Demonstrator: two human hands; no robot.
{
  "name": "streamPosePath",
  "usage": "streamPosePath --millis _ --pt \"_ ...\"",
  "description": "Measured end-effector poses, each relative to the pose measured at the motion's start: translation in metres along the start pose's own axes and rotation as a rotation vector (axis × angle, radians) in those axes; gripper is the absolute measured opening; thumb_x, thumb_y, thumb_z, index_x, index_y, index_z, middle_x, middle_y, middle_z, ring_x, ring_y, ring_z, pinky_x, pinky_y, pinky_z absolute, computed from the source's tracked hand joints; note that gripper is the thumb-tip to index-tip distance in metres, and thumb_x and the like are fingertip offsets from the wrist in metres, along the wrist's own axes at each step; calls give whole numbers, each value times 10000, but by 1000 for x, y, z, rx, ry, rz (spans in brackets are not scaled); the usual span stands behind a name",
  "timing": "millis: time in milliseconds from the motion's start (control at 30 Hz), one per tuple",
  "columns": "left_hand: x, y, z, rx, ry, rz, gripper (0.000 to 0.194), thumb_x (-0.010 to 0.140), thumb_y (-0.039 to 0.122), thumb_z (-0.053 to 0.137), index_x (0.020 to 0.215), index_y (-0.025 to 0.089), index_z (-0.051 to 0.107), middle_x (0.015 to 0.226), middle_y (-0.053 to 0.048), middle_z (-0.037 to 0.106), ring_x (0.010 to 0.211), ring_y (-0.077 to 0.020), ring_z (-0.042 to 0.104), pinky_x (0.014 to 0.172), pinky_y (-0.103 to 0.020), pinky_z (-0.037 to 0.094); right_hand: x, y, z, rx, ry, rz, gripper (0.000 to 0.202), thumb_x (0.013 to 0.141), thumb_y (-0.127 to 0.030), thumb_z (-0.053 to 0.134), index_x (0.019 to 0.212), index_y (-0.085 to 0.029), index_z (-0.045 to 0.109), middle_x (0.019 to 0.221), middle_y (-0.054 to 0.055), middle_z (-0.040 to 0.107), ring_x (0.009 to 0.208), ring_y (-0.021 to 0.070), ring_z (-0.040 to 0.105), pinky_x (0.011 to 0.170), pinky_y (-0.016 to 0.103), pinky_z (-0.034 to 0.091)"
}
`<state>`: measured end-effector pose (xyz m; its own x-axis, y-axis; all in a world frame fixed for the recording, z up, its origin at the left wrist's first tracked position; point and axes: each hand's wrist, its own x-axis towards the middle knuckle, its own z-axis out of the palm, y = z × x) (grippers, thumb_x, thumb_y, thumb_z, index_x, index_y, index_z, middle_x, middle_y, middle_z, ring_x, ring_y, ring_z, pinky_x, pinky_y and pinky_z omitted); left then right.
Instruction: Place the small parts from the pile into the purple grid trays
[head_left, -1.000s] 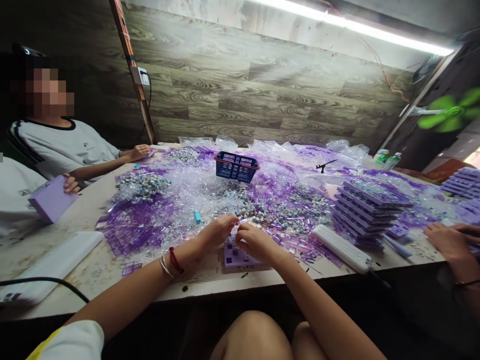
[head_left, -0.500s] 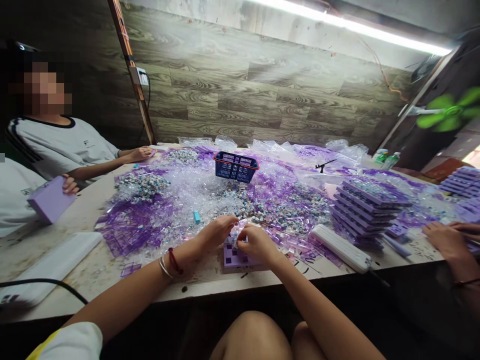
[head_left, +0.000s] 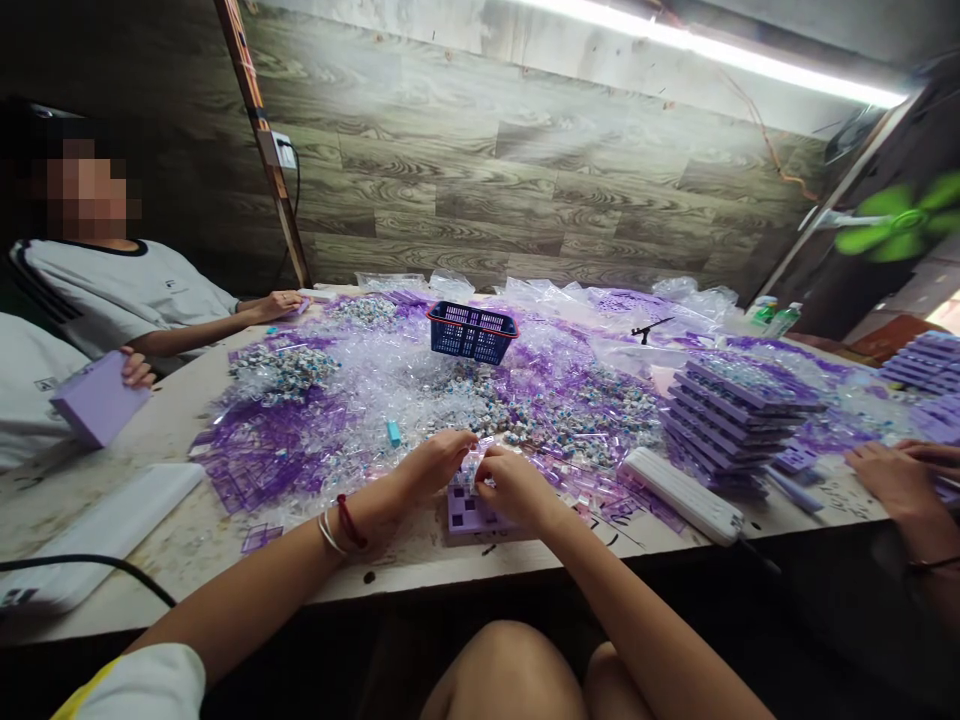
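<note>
A purple block with square holes [head_left: 466, 518] lies at the table's front edge, partly covered by my hands. My left hand [head_left: 435, 462] reaches over its far left corner, fingers pinched together; what they hold is too small to make out. Bent over the middle of the block, my right hand [head_left: 517, 487] has thumb and fingers closed at one of the holes, and its fingertips hide whatever is in them. Small clear pieces show between the two hands. Behind them spreads a heap of clear and purple plastic parts [head_left: 390, 375] and small white-and-blue pieces [head_left: 480, 405].
A dark blue basket [head_left: 472, 335] stands on the heap. To the right are a white power strip [head_left: 682, 495] and a stack of purple trays [head_left: 731, 425]. Another white strip [head_left: 112, 530] lies left. Co-workers' hands [head_left: 135, 370] are at both sides.
My hands stay almost in place over the block, with only slight finger movement. The purple box held by the person at left has shifted a little leftward.
</note>
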<state>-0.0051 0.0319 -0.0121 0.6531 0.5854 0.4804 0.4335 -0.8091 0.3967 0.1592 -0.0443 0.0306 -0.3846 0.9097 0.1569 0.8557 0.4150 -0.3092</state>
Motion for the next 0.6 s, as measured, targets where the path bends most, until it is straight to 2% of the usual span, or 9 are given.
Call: streamPosePath --millis 300,467,600 --pt "-1 -3 3 46 10 32 187 916 134 392 981 166 564 900 -59 649 853 -178 618 798 -304 505 0 -11 -10 -172 -117 -104 205 845 -59 492 875 -91 692 992 130 635 959 197 578 872 270 425" --pt "-2 -2 2 43 0 38 200 908 143 395 1016 169 561 933 -63 649 885 -189 611 819 -327 508 0 -13 -8 -291 -125 -143 250 889 -73 429 944 -82 673 1037 149 624 979 221 572 880 318 427" --pt "-2 -2 2 22 -28 -3 201 906 152 389 1015 165 558 945 -64 649 899 -193 603 842 -339 497 1 -9 -5 -260 -112 -170 251 888 -66 425 907 -97 674 1034 139 628 972 215 574 873 309 431"
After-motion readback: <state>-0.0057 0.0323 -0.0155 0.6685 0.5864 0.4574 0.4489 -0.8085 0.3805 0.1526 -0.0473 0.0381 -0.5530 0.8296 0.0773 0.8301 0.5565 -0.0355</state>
